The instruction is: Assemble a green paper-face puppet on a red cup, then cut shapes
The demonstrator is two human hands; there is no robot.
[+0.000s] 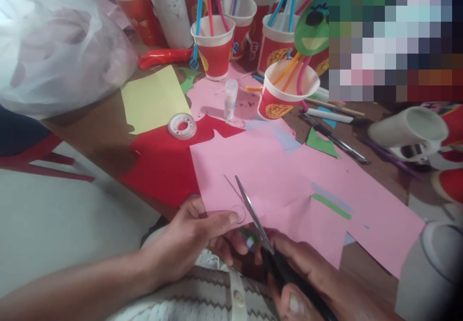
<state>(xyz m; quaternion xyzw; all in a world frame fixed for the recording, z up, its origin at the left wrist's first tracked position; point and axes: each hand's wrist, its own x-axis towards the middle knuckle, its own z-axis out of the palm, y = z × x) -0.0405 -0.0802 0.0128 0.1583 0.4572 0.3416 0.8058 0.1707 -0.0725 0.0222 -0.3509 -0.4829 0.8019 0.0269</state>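
Paper of plain pink (260,166), pinched at its small drawn circle (241,213) by left hand (193,227), is best fed slowly to black-handled metal scissors (267,245) beside that circle, gripped by right hand (311,265), fingers curled.

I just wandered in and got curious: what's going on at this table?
A person's left hand grips pink paper, with the thumb tip at a small circle outline on it. The right hand holds black-handled scissors, one blade showing above the paper. A roll of tape lies at the edge of red paper, and farther back stand red-and-white cups, several with colourful straws in them.
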